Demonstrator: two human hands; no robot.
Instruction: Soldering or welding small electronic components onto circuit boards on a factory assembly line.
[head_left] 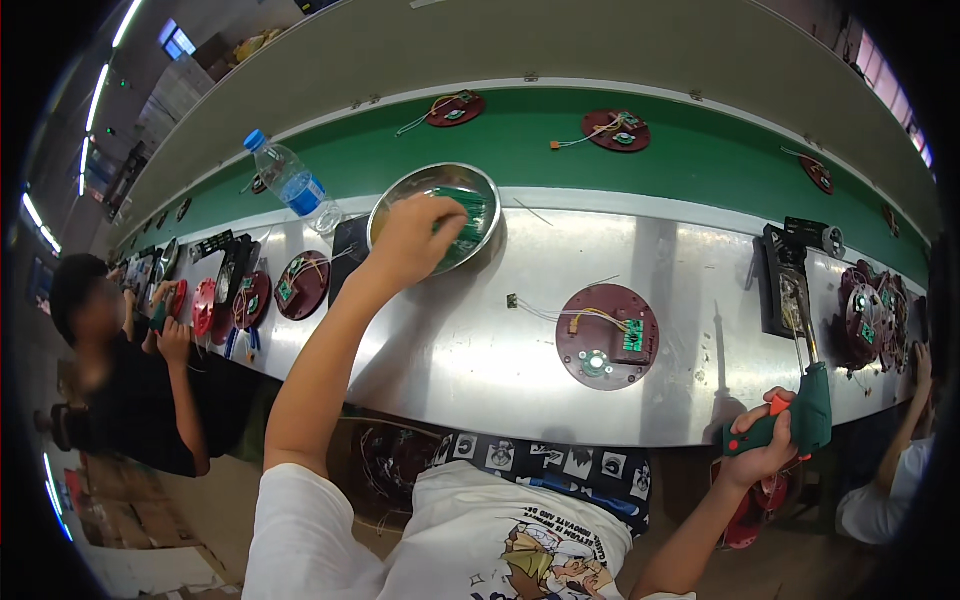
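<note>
My left hand (418, 232) reaches over the rim of a round metal bowl (494, 225), its fingers curled down among thin green strips (478, 208). Whether a strip is between those fingertips is hidden. My right hand (762, 440) grips a green soldering gun (817, 412) with a red trigger and a metal barrel pointing up and away, just past the table's near edge. Between my hands a dark red round plate (610, 368) lies on the metal table (490, 350). It carries a small green board (634, 336), a round part (595, 364) and thin wires leading left.
A water bottle (300, 190) leans behind the bowl. A black stand (785, 280) is at right, near stacked round plates (862, 310). More wired plates (618, 130) lie on the green belt (540, 130). People work at left (150, 370) and right (900, 460).
</note>
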